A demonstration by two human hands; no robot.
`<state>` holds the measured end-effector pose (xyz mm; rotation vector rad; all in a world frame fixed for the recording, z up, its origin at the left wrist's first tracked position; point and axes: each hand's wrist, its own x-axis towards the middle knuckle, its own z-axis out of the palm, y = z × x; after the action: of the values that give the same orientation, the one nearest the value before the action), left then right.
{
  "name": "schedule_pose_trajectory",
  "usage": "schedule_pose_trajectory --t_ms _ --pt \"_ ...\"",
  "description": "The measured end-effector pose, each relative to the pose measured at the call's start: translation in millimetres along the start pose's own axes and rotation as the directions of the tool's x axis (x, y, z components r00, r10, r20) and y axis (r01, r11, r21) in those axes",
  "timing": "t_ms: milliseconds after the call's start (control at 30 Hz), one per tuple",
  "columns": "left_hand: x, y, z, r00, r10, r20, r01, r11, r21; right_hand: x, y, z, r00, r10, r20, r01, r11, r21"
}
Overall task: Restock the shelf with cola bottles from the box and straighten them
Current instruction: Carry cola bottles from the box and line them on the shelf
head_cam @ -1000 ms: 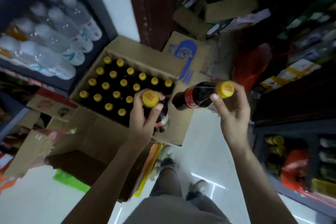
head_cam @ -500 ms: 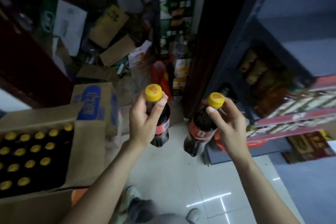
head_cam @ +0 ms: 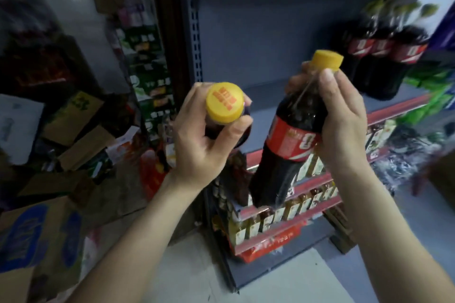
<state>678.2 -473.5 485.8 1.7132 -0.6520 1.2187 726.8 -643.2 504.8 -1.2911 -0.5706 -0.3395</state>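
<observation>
The left hand (head_cam: 206, 145) grips one cola bottle (head_cam: 225, 106) under its yellow cap; the right hand (head_cam: 342, 115) grips another (head_cam: 288, 145) before the shelf (head_cam: 270, 115), where three cola bottles (head_cam: 384, 56) stand.

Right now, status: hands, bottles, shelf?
Left hand grips one cola bottle at the neck; right hand grips another. Neither shelved yet. Shelf bare ahead; stocked colas stand far right.
</observation>
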Motion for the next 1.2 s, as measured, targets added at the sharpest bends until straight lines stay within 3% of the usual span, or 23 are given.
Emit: schedule_pose_trajectory --t_ms 200,333,533,700,867,1000,1100,1200 --pt "44 -32 90 0.988 0.155 0.019 -0.156 0.985 0.074 62 5 -53 0.946 -0.323 -0.021 0.316 0.935 -0.161" --pt "63 -63 146 0.995 0.096 -0.009 -0.095 0.992 0.088 102 22 -94 0.918 -0.395 -0.021 0.378 0.890 -0.254" --pt "78 -107 216 0.999 -0.028 -0.019 0.031 0.981 0.190 162 60 -162 0.927 -0.375 0.006 0.352 0.866 -0.356" --pt "92 -135 274 0.988 -0.128 -0.084 0.145 0.957 0.249 211 92 -211 0.936 -0.345 0.071 0.348 0.876 -0.333" --pt "116 -167 328 0.940 -0.270 -0.210 0.319 0.914 0.252 268 116 -242 0.960 -0.258 0.107 0.279 0.899 -0.339" --pt "138 -196 363 0.909 -0.346 -0.234 0.405 0.865 0.295 297 134 -251 0.977 -0.199 0.080 0.214 0.925 -0.314" --pt "152 -216 378 0.901 -0.354 -0.252 0.426 0.835 0.349 307 146 -256 0.982 -0.179 0.055 0.187 0.946 -0.263" --pt "162 -234 383 0.906 -0.365 -0.216 0.422 0.824 0.379 313 156 -258 0.974 -0.220 0.053 0.225 0.918 -0.327"
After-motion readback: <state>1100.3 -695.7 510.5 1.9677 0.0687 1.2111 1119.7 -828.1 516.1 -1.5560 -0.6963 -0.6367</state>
